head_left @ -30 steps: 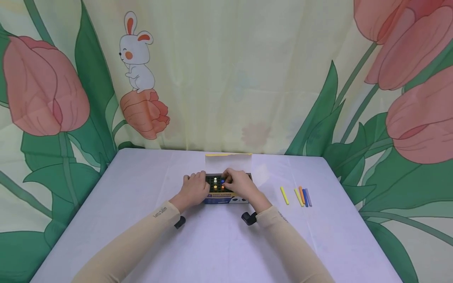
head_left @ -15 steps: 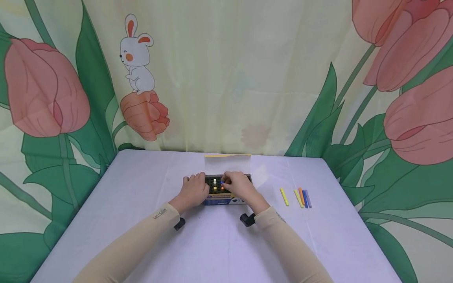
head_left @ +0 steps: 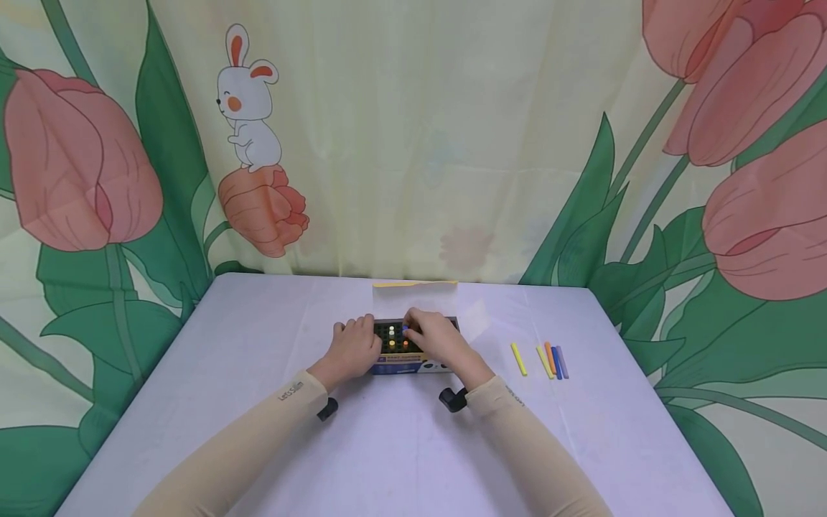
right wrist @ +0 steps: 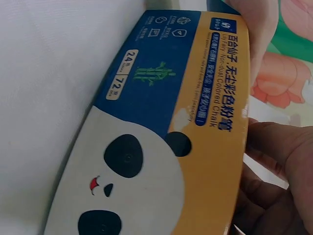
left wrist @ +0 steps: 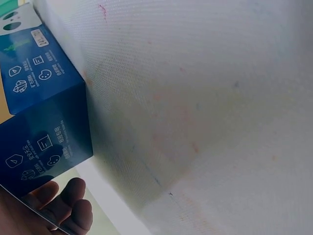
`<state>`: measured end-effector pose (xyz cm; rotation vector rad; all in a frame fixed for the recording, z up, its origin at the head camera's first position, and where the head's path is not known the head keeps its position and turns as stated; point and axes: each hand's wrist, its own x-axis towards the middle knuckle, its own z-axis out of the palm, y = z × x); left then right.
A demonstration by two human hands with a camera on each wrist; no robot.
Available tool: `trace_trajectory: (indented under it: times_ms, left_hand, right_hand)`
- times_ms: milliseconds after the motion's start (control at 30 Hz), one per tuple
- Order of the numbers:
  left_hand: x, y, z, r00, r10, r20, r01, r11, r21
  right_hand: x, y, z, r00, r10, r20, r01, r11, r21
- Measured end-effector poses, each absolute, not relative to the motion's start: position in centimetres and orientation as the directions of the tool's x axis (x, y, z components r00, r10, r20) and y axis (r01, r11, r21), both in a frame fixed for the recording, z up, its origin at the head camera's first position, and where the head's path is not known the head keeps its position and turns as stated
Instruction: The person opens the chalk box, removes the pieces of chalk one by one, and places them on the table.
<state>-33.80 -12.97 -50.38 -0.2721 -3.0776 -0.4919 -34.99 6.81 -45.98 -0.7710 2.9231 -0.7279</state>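
Note:
A chalk box (head_left: pixel 413 366), blue and yellow with a panda on its front (right wrist: pixel 161 147), lies at the middle of the table (head_left: pixel 388 445). Its black insert holds a few chalk ends, white, yellow and orange. My left hand (head_left: pixel 353 346) grips the box's left end; its fingers (left wrist: pixel 63 205) curl by the blue side (left wrist: pixel 39 122). Over the box's right half my right hand (head_left: pixel 434 337) pinches a blue chalk stick (head_left: pixel 405 328) standing in the insert. My right fingers (right wrist: pixel 279 161) show beside the box's top edge.
Several loose chalk sticks lie to the right of the box: a yellow one (head_left: pixel 519 357) apart, then yellow, orange, blue and lilac ones (head_left: pixel 554 360) together. A strip of yellow tape (head_left: pixel 416 284) marks the table's far edge. A flower-print curtain (head_left: pixel 413 143) hangs behind.
My right hand's fingers have shifted slightly back over the box and cover more of the blue chalk. The left hand and the box have stayed put.

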Motion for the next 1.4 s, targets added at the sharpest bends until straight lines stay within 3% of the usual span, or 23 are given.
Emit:
trace_trajectory:
  times_ms: [533,1400]
  left_hand:
    - [-33.7,-12.8,-50.1,-0.984,0.174,0.034,0.175,0.930,0.324]
    - [-33.3,-12.9,-49.7,-0.984,0.174,0.033,0.176,0.935,0.307]
  right_hand:
    - [-35.1,7.0,-44.4,-0.879,-0.464,0.111,-0.455,0.746,-0.486]
    - [-35.8,8.4,-41.4,-0.860,-0.398,0.320,-0.503,0.772,-0.389]
